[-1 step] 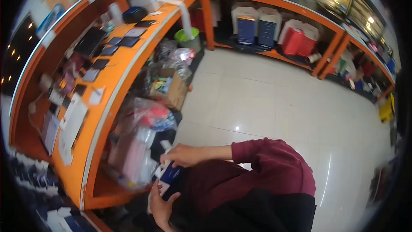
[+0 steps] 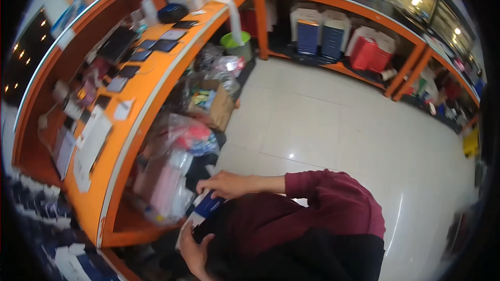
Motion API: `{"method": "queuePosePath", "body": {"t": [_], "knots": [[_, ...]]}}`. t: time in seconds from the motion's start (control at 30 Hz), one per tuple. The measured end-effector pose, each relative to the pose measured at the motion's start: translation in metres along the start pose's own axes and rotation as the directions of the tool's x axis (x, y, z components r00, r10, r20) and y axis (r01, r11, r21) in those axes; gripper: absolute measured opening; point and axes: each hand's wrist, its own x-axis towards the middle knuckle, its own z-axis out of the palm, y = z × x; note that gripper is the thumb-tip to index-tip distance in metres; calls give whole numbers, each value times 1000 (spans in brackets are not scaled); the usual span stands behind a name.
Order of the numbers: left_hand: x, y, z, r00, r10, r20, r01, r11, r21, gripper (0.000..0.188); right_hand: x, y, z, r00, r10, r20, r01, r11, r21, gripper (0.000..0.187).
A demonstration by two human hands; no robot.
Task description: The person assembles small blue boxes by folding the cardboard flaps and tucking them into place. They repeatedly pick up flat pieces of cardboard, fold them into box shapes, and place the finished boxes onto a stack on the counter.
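A small blue and white cardboard box (image 2: pixel 209 204) is held between my two hands, close in front of my body. My right hand (image 2: pixel 225 183) reaches in from the right in a maroon sleeve, its fingers bent down over the box's far end. At the near end, my left hand (image 2: pixel 194 252) has its thumb and fingers around the box's white part (image 2: pixel 186 229). Shade and the dark clothing beside it hide some of the box's lower side. Just beyond the hands are clear plastic bags (image 2: pixel 179 192) with pink and white contents.
An orange counter (image 2: pixel 136 101) runs along my left, carrying several phones (image 2: pixel 139 55) and papers (image 2: pixel 94 143). Under it stand an open brown carton (image 2: pixel 223 109) and a green-rimmed bin (image 2: pixel 239 49). Blue paper bags (image 2: pixel 307 38) and red ones (image 2: pixel 363 53) fill a low shelf ahead. Pale floor tiles (image 2: pixel 307 125) lie between.
The surroundings have shifted slightly to the right in view. Both hands stay on the box, with a small shift of my left hand and of the box's angle.
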Motion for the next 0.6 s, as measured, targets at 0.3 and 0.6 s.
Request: {"method": "queuePosePath", "body": {"t": [0.3,0.6], "knots": [[-7,-58,4,926,-333,-176,296,933,-204,16,29,1,21,994,73,-80,-46,955,293,15],[2,-20,11,915,-248,-318,347,885,309,14,49,-28,50,994,-61,87,60,998,24,14]]}}
